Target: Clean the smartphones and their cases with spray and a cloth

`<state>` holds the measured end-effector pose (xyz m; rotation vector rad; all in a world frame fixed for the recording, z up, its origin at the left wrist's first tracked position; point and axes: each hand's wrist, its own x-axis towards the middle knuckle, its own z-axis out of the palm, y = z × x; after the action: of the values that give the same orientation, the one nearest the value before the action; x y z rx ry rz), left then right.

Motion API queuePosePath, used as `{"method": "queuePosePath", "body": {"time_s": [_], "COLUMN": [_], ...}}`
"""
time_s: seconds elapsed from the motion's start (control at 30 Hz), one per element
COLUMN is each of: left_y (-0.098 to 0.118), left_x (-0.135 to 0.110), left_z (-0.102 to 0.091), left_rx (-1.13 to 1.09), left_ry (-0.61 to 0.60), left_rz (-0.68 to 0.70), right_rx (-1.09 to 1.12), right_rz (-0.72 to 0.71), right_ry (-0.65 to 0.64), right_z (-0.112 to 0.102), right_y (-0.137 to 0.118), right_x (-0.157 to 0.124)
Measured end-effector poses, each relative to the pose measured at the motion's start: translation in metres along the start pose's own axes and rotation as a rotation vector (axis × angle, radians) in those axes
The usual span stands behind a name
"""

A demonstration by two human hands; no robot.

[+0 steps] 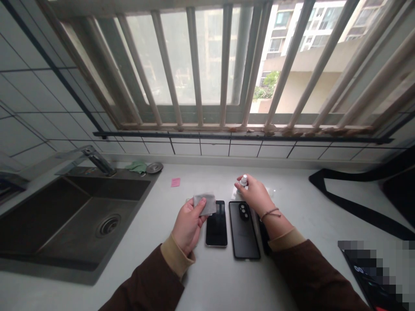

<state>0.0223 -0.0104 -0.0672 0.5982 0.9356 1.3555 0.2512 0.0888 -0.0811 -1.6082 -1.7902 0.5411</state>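
Observation:
A folded grey cloth (206,203) is pinched in my left hand (189,222), thumb on top, above the upper left part of a phone (216,231) with a dark screen. My right hand (254,192) has its fingers closed around a small bottle with a white spray top (243,180); most of the bottle is hidden. Below that hand lies a black phone case (244,235) with a camera cutout. Another dark, flat object (264,235) is partly covered by my right wrist. Something clear and thin (234,193) lies on the counter by the bottle.
To the left is a steel sink (145,203) with a faucet (100,160). A green cloth (136,167), a metal drain strainer (154,167) and a pink square (175,182) are near it. A black strap (353,207) curves across the right side, above a partly pixelated device (363,272).

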Motion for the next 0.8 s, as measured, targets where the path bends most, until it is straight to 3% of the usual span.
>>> {"method": "queuePosePath", "body": {"time_s": [0.17, 0.37, 0.43, 0.8], "left_y": [0.000, 0.004, 0.005, 0.005], "left_x": [-0.001, -0.004, -0.005, -0.005], "left_z": [0.000, 0.003, 0.003, 0.004], "left_rx": [0.022, -0.023, -0.024, -0.043], "left_ry": [-0.004, 0.057, 0.059, 0.052], "left_rz": [0.002, 0.015, 0.028, 0.042], "right_rx": [0.025, 0.014, 0.012, 0.025], "right_rz": [0.010, -0.216, -0.314, -0.405], "right_ry": [0.036, 0.442, 0.517, 0.488], "right_z": [0.003, -0.017, -0.024, -0.028], "right_y": [0.003, -0.033, -0.048, -0.066], "right_x": [0.001, -0.009, -0.014, -0.024]}}
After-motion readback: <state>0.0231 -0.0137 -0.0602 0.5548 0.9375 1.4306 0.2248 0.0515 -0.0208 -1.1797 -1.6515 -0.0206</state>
